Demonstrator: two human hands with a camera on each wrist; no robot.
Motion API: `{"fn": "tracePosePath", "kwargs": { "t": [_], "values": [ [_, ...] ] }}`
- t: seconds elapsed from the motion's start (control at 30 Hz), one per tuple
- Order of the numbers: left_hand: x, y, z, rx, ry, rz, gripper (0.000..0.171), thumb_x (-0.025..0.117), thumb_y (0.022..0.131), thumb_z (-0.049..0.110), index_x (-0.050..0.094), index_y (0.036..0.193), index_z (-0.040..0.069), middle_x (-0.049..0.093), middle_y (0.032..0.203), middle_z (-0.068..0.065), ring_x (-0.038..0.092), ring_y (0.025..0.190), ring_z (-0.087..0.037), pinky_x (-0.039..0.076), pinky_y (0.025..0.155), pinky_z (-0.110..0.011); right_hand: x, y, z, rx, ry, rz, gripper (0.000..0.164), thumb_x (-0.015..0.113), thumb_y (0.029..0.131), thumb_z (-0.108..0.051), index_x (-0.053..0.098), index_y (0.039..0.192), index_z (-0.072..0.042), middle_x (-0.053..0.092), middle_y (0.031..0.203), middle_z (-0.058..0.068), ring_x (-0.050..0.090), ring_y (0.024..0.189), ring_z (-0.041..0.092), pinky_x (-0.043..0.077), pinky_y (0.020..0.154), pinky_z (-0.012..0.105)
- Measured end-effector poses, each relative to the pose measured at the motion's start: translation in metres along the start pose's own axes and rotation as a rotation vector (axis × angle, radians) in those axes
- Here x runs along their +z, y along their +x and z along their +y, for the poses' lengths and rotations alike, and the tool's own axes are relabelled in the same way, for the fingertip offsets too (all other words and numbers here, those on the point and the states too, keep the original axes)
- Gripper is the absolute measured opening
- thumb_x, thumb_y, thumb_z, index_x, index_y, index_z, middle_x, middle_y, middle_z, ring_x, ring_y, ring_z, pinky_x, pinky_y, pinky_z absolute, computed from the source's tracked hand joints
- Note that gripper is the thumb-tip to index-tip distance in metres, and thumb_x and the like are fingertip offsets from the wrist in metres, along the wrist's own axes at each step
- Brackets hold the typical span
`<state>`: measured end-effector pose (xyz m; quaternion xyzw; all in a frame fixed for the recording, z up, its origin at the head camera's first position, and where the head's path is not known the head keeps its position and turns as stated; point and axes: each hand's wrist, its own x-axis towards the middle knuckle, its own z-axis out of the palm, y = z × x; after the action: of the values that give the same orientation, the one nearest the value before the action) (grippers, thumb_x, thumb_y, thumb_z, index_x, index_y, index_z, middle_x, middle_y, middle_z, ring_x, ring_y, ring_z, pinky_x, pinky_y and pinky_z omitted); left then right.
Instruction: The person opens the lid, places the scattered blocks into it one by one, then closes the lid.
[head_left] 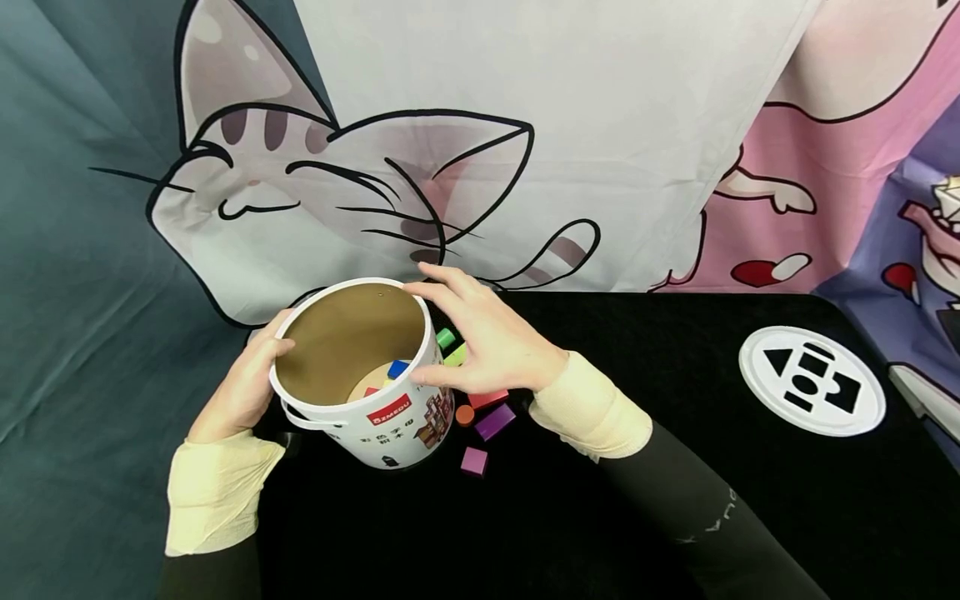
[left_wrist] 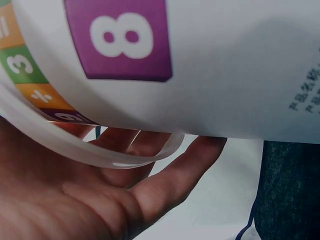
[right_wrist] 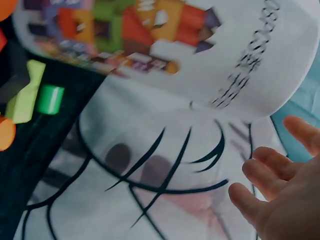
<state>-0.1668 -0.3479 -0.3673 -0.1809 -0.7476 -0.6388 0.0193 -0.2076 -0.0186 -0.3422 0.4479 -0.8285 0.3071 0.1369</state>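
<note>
A white bucket (head_left: pixel 348 433) with printed pictures stands tilted on the black table, its mouth facing up toward me. Inside, a blue block (head_left: pixel 397 369) and parts of other blocks show at the bottom. My left hand (head_left: pixel 243 387) grips the bucket's left side, thumb over the rim and fingers outside. In the left wrist view, the white handle (left_wrist: pixel 115 162) crosses in front of that hand's fingers. Around the right rim hovers my right hand (head_left: pixel 487 333), its fingers spread. The right wrist view shows those fingertips (right_wrist: pixel 242 197) apart from the bucket wall.
Beside the bucket lie a green cylinder (head_left: pixel 446 338), a yellow-green block (head_left: pixel 456 356), an orange disc (head_left: pixel 465 415), a purple block (head_left: pixel 495 422) and a pinkish-purple cube (head_left: pixel 474 461). A white lid with shaped holes (head_left: pixel 765 392) rests far right. Cartoon cloth (head_left: pixel 630 150) hangs behind.
</note>
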Motion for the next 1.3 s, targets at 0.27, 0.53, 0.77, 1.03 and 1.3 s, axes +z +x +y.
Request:
{"fn": "tracePosePath", "kwargs": {
  "t": [0.27,0.53,0.77,1.03,1.3],
  "values": [
    [0.001,0.001,0.000,0.002,0.013,-0.007,0.050,0.030,0.091,-0.005,0.050,0.137,-0.003,0.055,0.128,-0.006,0.047,0.114,-0.018,0.035,0.094,-0.026,0.002,-0.029,0.039,0.085,0.043,0.026,0.087,0.066,0.079,-0.063,0.043,0.150,-0.017,0.034,0.156,0.002,0.034,0.140,0.015,0.033,0.110,0.036],
    [-0.001,0.000,0.001,-0.001,0.021,-0.010,0.050,0.030,0.092,-0.004,0.049,0.138,-0.003,0.054,0.130,-0.006,0.047,0.115,-0.018,0.035,0.094,-0.025,0.018,-0.056,0.081,0.279,0.035,-0.045,0.073,0.061,0.086,-0.059,0.053,0.141,-0.011,0.047,0.145,0.002,0.045,0.130,0.016,0.039,0.104,0.035],
    [-0.003,-0.002,0.001,0.004,0.040,-0.008,0.050,0.031,0.093,-0.003,0.049,0.138,-0.002,0.054,0.131,-0.004,0.046,0.115,-0.016,0.034,0.095,-0.024,0.040,-0.070,0.104,0.391,-0.072,-0.176,0.047,0.067,0.087,-0.033,0.065,0.127,-0.009,0.056,0.128,0.003,0.054,0.114,0.017,0.041,0.100,0.036],
    [-0.003,-0.002,0.000,0.013,0.035,-0.003,0.050,0.030,0.092,-0.004,0.049,0.138,-0.002,0.054,0.130,-0.006,0.047,0.115,-0.017,0.034,0.095,-0.025,0.055,-0.079,0.107,0.406,-0.202,-0.278,0.042,0.070,0.082,-0.024,0.070,0.121,-0.008,0.059,0.115,0.007,0.056,0.104,0.023,0.044,0.094,0.039],
    [-0.003,-0.001,0.000,0.025,0.042,-0.004,0.048,0.032,0.092,-0.005,0.050,0.136,-0.004,0.055,0.127,-0.005,0.047,0.113,-0.016,0.034,0.094,-0.025,0.062,-0.090,0.107,0.443,-0.255,-0.269,0.039,0.071,0.077,-0.016,0.069,0.116,-0.010,0.057,0.100,0.004,0.053,0.089,0.021,0.046,0.084,0.036]
  ]
}}
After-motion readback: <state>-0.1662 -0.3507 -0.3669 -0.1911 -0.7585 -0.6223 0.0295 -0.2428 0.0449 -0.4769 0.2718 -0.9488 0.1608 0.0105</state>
